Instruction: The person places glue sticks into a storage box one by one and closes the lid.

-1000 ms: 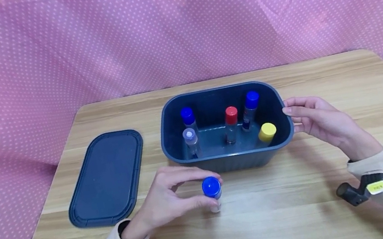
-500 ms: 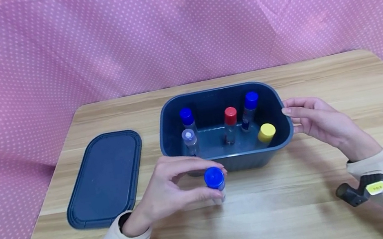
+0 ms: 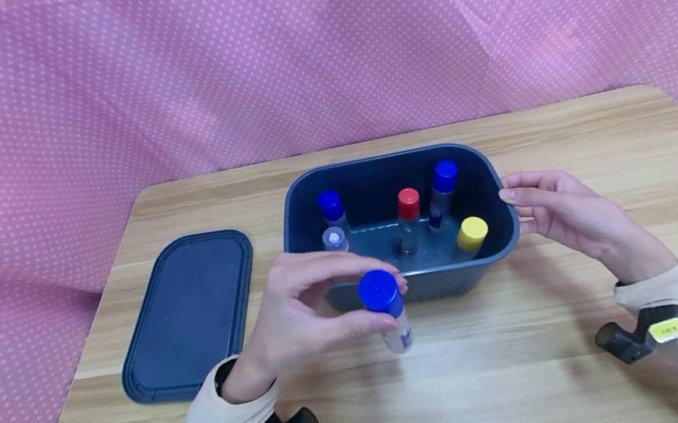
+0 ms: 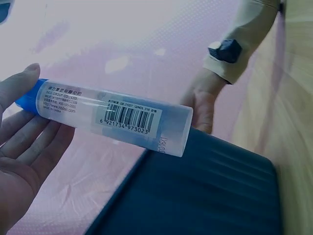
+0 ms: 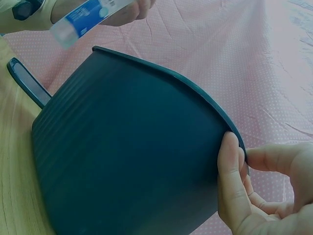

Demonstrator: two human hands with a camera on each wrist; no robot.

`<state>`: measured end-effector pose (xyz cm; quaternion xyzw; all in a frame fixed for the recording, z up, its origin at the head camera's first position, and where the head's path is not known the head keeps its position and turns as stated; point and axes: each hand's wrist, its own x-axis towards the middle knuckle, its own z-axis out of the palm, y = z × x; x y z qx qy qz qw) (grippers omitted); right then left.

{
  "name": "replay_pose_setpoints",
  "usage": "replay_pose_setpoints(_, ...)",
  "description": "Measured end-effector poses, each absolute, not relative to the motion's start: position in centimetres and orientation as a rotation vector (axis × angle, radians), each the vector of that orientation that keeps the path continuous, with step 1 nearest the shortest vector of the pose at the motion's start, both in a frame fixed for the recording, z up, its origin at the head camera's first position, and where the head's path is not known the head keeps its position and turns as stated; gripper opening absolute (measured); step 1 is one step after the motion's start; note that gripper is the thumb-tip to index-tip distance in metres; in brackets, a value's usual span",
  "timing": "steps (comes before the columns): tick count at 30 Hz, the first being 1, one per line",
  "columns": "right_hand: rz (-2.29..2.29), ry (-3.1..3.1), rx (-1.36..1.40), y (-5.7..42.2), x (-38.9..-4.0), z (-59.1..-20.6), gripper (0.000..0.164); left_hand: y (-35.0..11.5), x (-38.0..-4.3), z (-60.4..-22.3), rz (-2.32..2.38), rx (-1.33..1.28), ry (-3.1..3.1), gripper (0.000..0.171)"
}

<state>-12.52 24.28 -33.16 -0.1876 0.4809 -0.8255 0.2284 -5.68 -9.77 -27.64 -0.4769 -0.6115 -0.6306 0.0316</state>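
My left hand [image 3: 308,311] pinches a clear glue bottle [image 3: 397,334] by its blue cap, thumb on the near side and fingers on the far side. In the head view the bottle hangs tilted in front of the dark blue plastic box [image 3: 416,286], clear of the table. Its barcode label [image 4: 128,117] faces the left wrist camera. At the box's right end, my right hand [image 3: 565,210] grips the rim [image 5: 195,90] between thumb and fingers. Inside the box stand bottles with blue [image 3: 446,177], red [image 3: 408,204] and yellow [image 3: 472,233] caps. One bottle there [image 3: 334,238] shows a pale, translucent top.
A dark blue lid [image 3: 190,314] lies flat on the wooden table [image 3: 501,370], left of the box. Behind the table hangs a pink dotted cloth [image 3: 315,54]. Each wrist wears a black camera mount [image 3: 647,333].
My left hand has lifted the blue-capped glue bottle from near the table and moved it up and slightly right, toward the box. My right hand stays on the rim.
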Motion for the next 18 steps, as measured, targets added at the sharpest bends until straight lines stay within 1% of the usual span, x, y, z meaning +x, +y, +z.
replay_pose_setpoints(5,-2.277,1.338,-0.496,24.3,-12.5,-33.0,0.03,-9.5,-6.1,-26.5,-1.914,-1.509,-1.809,0.037)
replay_pose_setpoints(12,-2.278,1.342,-0.506,24.3,-12.4,-32.9,0.03,-9.7,-6.7,-24.6,-1.897,-1.527,-1.663,0.034)
replay_pose_setpoints(18,-2.278,1.331,-0.498,24.2,-12.4,-33.1,0.03,-10.0,-7.1,-24.2,-1.888,-1.489,-1.706,0.039)
